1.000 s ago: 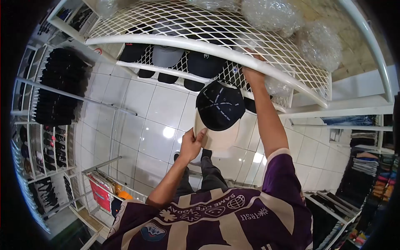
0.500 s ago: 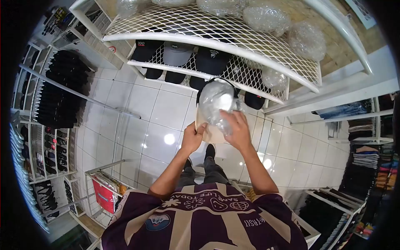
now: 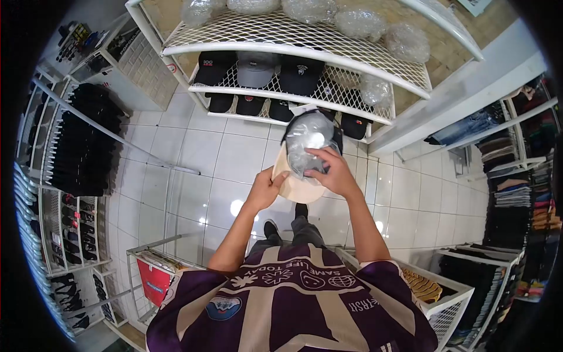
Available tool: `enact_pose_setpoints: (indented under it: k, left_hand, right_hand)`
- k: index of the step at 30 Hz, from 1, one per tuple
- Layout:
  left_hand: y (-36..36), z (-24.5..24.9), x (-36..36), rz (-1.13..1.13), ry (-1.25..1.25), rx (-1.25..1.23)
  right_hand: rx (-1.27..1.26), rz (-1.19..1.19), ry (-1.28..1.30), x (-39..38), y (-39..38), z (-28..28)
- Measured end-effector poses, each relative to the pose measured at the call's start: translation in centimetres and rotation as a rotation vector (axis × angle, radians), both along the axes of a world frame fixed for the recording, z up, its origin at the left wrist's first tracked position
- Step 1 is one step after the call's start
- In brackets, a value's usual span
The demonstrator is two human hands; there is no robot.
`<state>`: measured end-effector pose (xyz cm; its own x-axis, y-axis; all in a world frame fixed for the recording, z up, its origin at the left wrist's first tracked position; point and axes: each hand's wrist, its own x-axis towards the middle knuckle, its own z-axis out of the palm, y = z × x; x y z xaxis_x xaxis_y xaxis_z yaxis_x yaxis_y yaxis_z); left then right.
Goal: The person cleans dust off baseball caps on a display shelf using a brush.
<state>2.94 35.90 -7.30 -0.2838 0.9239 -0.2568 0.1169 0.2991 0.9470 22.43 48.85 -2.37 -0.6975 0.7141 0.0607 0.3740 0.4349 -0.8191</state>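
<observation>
A cap with a cream brim [image 3: 301, 190] and a dark crown is held in front of me, its hollow inside facing up. Crumpled clear plastic [image 3: 309, 130] fills the crown. My left hand [image 3: 267, 189] grips the left edge of the brim, thumb on top. My right hand [image 3: 333, 171] is on the near right part of the plastic, with fingers and thumb closed on it by the cap's rim.
Ahead stands a white mesh rack [image 3: 281, 50] with several plastic bundles [image 3: 359, 24] on top and caps [image 3: 301, 73] on lower levels. Black garments [image 3: 88, 138] hang at left. A red package [image 3: 153, 281] sits low left; folded clothes [image 3: 511, 193] are stacked at right.
The plastic that stuck out over the brim now sits further inside the crown. My right hand has moved slightly with it. My left hand keeps its hold on the brim.
</observation>
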Motion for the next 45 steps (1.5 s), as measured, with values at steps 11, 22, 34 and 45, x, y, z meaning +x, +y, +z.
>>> enact_pose_setpoints:
  k: [11,22,34,45]
  left_hand:
    - [-2.2,1.6,0.9,-0.216,-0.057,0.138]
    - [-2.0,3.2,4.8,-0.196,0.384,0.249]
    - [5.8,-4.9,3.7,-0.157,-0.450,-0.183]
    - [22.5,-7.9,4.1,0.199,-0.601,0.193]
  right_hand:
    - [0.332,-0.432,-0.192,-1.9,-4.0,-3.3]
    - [-0.348,-0.472,0.235,-2.6,-8.5,-4.0]
    - [-0.879,-0.698,1.030,2.5,-0.2,-6.2]
    - [-0.579,-0.710,0.592,0.7,18.8,-13.3]
